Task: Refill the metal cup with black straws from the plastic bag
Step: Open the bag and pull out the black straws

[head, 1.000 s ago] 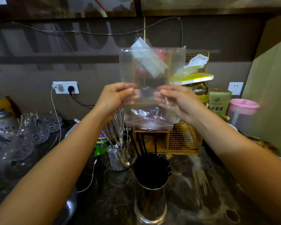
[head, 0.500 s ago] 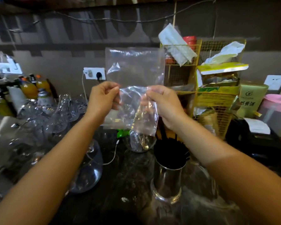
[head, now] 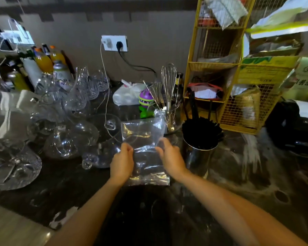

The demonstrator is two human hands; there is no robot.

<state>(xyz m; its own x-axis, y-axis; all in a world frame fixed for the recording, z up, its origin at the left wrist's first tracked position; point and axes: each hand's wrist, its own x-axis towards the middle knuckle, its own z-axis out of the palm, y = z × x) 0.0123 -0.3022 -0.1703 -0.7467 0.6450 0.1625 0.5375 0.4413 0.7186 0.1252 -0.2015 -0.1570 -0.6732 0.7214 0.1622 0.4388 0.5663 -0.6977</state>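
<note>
A clear plastic bag (head: 143, 137), with no straws showing inside, lies spread low over the dark counter. My left hand (head: 122, 163) grips its left edge and my right hand (head: 171, 157) grips its right edge. Just right of my right hand stands the metal cup (head: 196, 158), upright and packed with black straws (head: 201, 131) that stick out of its top. The bag does not touch the cup.
Glass jugs and cups (head: 60, 132) crowd the counter on the left. A jar with whisks (head: 168, 96) and a purple toy (head: 145, 99) stand behind the bag. A yellow wire rack (head: 228, 75) rises at the back right. A white cable (head: 106, 96) hangs from the socket (head: 115, 43).
Both hands have brought the bag down from chest height to just above the counter. The view has tilted down and to the left, so the cup now sits right of the hands.
</note>
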